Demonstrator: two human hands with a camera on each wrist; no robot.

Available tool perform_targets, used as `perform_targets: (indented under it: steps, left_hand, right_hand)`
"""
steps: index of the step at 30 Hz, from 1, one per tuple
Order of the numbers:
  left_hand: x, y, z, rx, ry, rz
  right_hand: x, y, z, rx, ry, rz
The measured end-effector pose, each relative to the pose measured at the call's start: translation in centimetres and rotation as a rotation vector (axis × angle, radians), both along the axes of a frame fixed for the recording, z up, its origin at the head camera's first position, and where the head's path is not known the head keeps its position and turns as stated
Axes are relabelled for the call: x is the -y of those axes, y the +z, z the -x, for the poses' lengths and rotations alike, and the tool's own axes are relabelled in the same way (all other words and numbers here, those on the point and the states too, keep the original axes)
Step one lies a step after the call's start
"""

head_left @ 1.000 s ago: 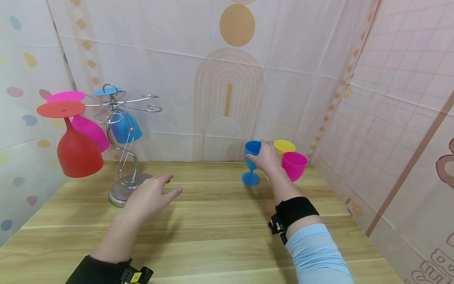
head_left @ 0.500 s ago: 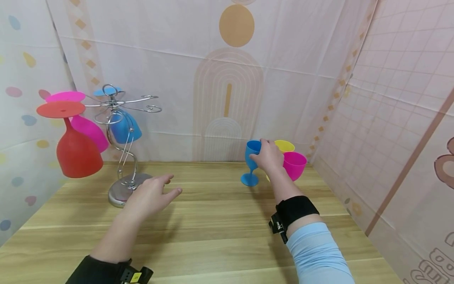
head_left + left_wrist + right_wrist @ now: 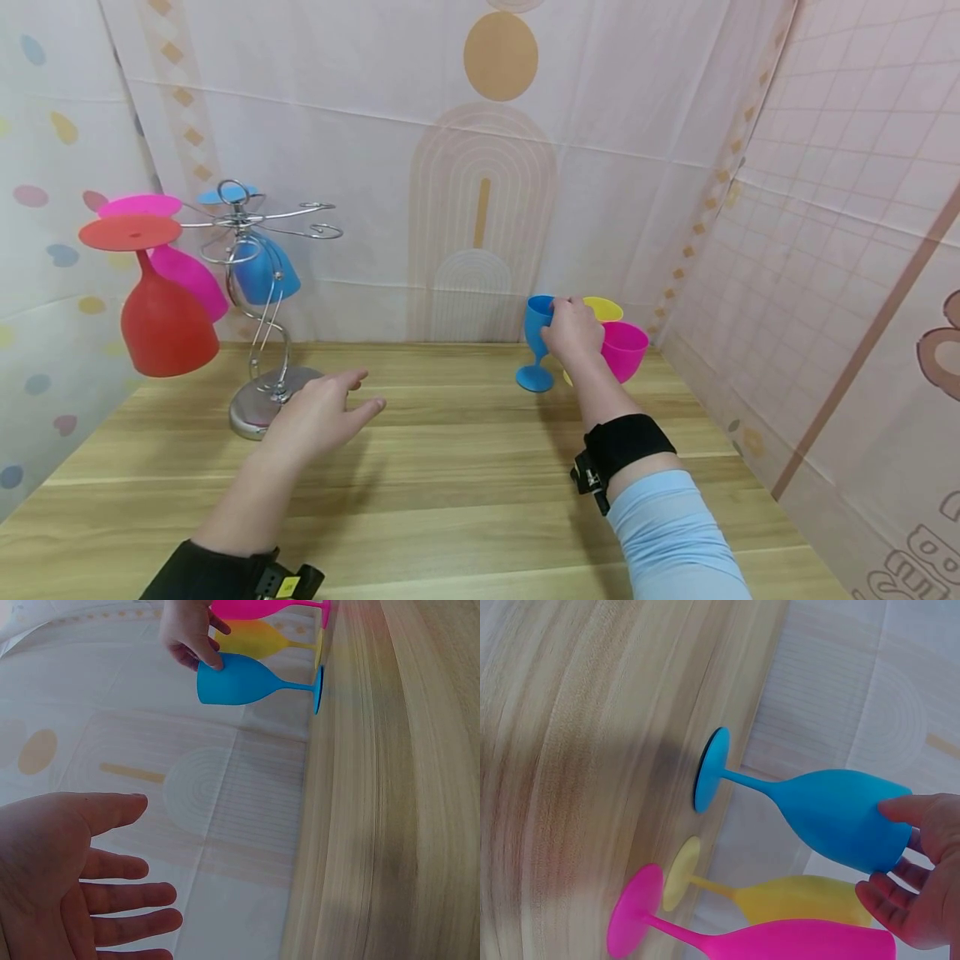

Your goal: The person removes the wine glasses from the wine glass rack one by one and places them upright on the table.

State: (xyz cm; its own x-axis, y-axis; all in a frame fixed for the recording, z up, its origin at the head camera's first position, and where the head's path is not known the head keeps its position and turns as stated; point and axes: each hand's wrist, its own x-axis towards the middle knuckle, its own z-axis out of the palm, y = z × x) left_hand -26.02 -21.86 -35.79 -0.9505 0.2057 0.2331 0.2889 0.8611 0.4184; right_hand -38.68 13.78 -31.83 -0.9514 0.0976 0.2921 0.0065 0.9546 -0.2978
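Observation:
In the head view, my right hand (image 3: 576,335) holds a blue plastic goblet (image 3: 536,333) near its rim. In the right wrist view, the thumb lies on the near side of the goblet's bowl (image 3: 836,814), with the other fingers partly behind it. The goblet is upright; whether its foot touches the table I cannot tell. A yellow goblet (image 3: 802,896) and a magenta goblet (image 3: 795,941) stand upright just right of that hand. My left hand (image 3: 318,417) hovers over the table in front of a metal rack's round base, fingers extended and holding nothing.
The chrome stemware rack (image 3: 258,400) stands at the left. Upside down from its arms hang a red goblet (image 3: 165,325), a pink goblet (image 3: 191,275) and a blue goblet (image 3: 266,267). Printed cloth (image 3: 360,208) walls the wooden table (image 3: 450,500) at the back and sides.
My right hand and the blue goblet have shifted slightly to the right, toward the yellow and magenta goblets. My left hand stays in place.

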Motion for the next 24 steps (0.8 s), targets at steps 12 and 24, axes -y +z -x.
perform_targets:
  steps: [12,24]
  left_hand:
    - [0.05,-0.01,0.01,0.003,-0.002,0.005]
    - [0.06,-0.02,0.0,-0.004,0.003,0.01]
  right_hand:
    - [-0.03,-0.28,0.18,-0.03,0.005,-0.053]
    - [0.0,-0.42,0.36,-0.063,-0.027,-0.129]
